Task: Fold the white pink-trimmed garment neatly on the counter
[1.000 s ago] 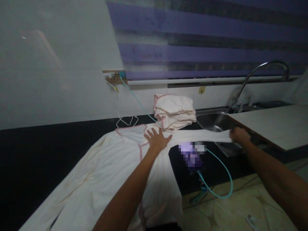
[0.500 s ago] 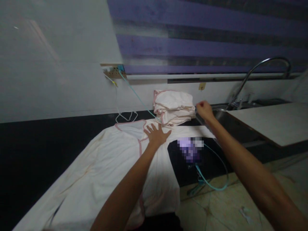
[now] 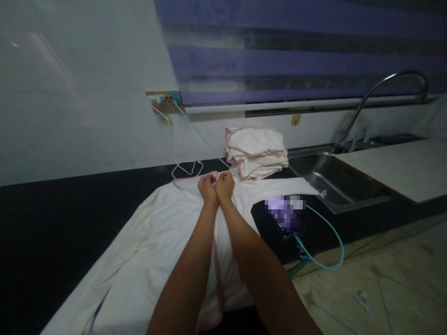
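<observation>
A white shirt with pink trim (image 3: pixel 160 232) lies spread on the black counter, its front open and one sleeve stretched to the right toward the sink. My left hand (image 3: pixel 208 187) is closed at the neckline, fingers curled on the pink edge. Right beside it, my right hand (image 3: pixel 225 186) pinches the same collar area, and the wrists nearly touch. The fingertips are partly hidden. Just behind my right hand sits a stack of folded white garments with pink edging (image 3: pixel 258 151).
A metal sink (image 3: pixel 328 179) with a curved faucet (image 3: pixel 363 100) is at the right, partly covered by a pale board (image 3: pixel 401 167). A blurred-out phone-like device (image 3: pixel 284 216) with a teal cord (image 3: pixel 340 246) lies by the sleeve. Cables run from a wall socket (image 3: pixel 165 102).
My right hand has come left from the sleeve end to the collar. My left hand has gone from lying flat on the shirt to closed at the neckline.
</observation>
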A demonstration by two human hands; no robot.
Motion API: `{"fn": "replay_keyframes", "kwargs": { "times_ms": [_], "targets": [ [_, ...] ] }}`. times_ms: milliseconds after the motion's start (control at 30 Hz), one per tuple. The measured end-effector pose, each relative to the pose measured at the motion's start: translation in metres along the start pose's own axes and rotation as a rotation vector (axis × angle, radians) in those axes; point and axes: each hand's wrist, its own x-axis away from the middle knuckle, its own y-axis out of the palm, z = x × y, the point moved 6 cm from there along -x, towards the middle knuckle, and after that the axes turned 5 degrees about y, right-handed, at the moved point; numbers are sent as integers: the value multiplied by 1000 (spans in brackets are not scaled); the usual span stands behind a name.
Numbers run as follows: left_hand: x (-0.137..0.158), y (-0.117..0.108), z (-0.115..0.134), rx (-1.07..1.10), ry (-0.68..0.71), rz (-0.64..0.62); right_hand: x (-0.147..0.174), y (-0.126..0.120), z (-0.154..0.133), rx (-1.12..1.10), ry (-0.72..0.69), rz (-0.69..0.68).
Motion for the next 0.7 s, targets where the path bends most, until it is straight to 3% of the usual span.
{"fn": "replay_keyframes", "kwargs": {
  "times_ms": [267,433,567,633,700],
  "targets": [
    [6,15,-3,39,42,-70,-11,6,18,128,-52,-112],
    [10,2,8,-15,116,-181,-7,8,17,171,-66,-117],
    [19,-37,28,-101,189,-311,-2,11,14,257,-82,-157],
    [31,-73,41,-185,234,-372,2,15,10,348,-109,-204],
    [48,-115,53,-423,317,-455,9,18,2,423,-148,-232]
  ]
}}
